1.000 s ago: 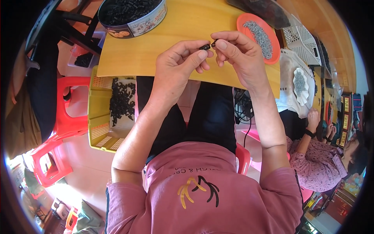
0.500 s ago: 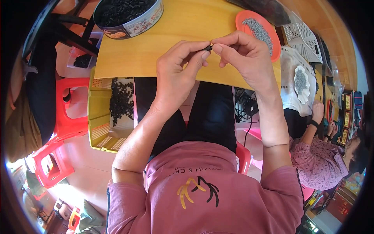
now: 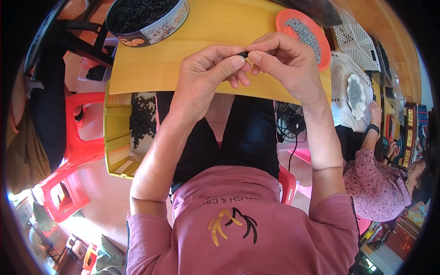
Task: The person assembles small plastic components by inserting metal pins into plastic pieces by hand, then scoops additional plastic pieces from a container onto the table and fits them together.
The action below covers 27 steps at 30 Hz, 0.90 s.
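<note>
Over the near edge of the yellow table [image 3: 183, 78], both of my hands meet at a small black part [image 3: 243, 54]. My left hand [image 3: 208, 68] pinches it between thumb and index finger. From the other side, the thumb and index finger of my right hand [image 3: 284, 62] are closed at its right end; whether a second tiny piece sits in that pinch is hidden. A round tin [image 3: 158, 32] full of small black parts stands at the far left of the table. Right of my right hand lies an orange-red plate [image 3: 325, 55] with a heap of small grey metal pieces [image 3: 302, 36].
A yellow-green crate [image 3: 117, 142] with black parts stands below the table on the left, beside a red stool [image 3: 85, 133]. To the right are a white perforated basket [image 3: 357, 46], a white scalloped dish [image 3: 360, 114] of grey pieces and a co-worker [image 3: 376, 183].
My left hand has shifted slightly up and turned, its lower fingers now showing below the part. My right hand has risen slightly. The co-worker's arm has moved.
</note>
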Each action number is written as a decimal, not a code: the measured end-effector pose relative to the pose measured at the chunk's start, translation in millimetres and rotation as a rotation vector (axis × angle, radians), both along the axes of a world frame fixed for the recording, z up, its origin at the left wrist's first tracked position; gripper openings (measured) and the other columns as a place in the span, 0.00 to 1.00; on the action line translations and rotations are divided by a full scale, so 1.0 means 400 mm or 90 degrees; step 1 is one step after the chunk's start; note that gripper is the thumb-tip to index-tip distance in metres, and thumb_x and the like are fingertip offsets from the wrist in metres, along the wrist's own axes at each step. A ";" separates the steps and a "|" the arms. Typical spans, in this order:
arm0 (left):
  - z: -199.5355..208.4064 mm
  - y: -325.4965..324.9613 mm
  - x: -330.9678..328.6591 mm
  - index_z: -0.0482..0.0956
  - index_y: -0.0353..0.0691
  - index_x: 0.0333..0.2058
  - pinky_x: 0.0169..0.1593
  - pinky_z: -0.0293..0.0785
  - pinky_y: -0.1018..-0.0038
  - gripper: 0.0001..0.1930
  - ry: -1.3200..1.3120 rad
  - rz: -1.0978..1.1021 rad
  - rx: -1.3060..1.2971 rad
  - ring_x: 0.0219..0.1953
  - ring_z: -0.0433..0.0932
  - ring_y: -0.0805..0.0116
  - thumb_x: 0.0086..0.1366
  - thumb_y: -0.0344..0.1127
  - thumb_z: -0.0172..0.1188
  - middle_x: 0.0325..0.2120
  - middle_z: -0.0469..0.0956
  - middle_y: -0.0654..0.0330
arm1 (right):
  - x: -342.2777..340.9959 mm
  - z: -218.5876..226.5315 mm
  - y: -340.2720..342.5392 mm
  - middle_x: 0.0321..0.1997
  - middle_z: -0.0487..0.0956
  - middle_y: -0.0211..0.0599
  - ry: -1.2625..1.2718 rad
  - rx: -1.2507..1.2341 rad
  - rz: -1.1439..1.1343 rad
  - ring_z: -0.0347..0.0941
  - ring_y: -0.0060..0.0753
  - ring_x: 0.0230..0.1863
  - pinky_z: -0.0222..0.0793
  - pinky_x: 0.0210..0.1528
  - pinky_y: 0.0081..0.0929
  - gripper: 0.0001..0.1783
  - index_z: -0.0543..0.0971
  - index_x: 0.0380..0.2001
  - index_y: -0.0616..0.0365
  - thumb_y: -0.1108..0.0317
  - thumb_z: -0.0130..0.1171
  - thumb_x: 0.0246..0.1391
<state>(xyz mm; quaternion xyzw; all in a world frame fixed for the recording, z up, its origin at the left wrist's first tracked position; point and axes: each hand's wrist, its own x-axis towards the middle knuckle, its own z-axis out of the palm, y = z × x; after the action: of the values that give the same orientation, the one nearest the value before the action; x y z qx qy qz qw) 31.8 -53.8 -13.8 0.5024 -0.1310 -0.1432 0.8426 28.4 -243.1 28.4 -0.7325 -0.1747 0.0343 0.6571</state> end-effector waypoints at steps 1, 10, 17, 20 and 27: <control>0.003 0.004 0.003 0.78 0.29 0.45 0.34 0.72 0.78 0.11 0.003 -0.025 0.004 0.30 0.78 0.70 0.67 0.28 0.56 0.32 0.81 0.55 | 0.002 0.000 -0.002 0.32 0.82 0.33 -0.001 0.001 -0.001 0.76 0.17 0.32 0.73 0.37 0.16 0.07 0.79 0.37 0.66 0.73 0.61 0.57; 0.043 -0.013 -0.015 0.79 0.31 0.41 0.34 0.73 0.80 0.09 -0.092 0.115 0.113 0.30 0.78 0.77 0.63 0.26 0.62 0.30 0.81 0.59 | 0.008 0.008 -0.001 0.32 0.81 0.33 0.064 0.080 -0.013 0.77 0.19 0.31 0.72 0.36 0.15 0.07 0.79 0.38 0.65 0.72 0.61 0.57; 0.039 -0.001 -0.015 0.81 0.32 0.37 0.33 0.71 0.81 0.06 -0.228 0.168 0.218 0.28 0.75 0.79 0.63 0.28 0.63 0.29 0.80 0.63 | 0.004 0.018 0.002 0.32 0.81 0.33 0.047 0.073 0.012 0.77 0.19 0.31 0.72 0.36 0.15 0.07 0.79 0.37 0.65 0.72 0.61 0.57; 0.040 0.004 -0.013 0.81 0.32 0.38 0.33 0.71 0.82 0.08 -0.109 0.088 0.148 0.28 0.76 0.79 0.63 0.30 0.62 0.28 0.80 0.63 | 0.006 0.020 0.002 0.32 0.81 0.32 0.057 0.069 0.025 0.78 0.19 0.32 0.73 0.36 0.16 0.07 0.79 0.37 0.64 0.72 0.61 0.57; -0.002 0.015 -0.011 0.81 0.33 0.40 0.33 0.70 0.83 0.09 -0.061 0.064 0.142 0.29 0.76 0.80 0.64 0.32 0.62 0.27 0.79 0.65 | 0.000 0.013 0.006 0.29 0.79 0.29 0.125 0.027 0.015 0.73 0.15 0.26 0.72 0.31 0.16 0.11 0.79 0.40 0.64 0.67 0.62 0.58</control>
<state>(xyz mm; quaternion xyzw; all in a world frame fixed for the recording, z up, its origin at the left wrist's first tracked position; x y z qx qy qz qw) 27.4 -47.8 -14.5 0.6049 -0.1291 -0.0906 0.7806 28.4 -240.7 33.6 -0.7095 -0.1184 0.1100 0.6859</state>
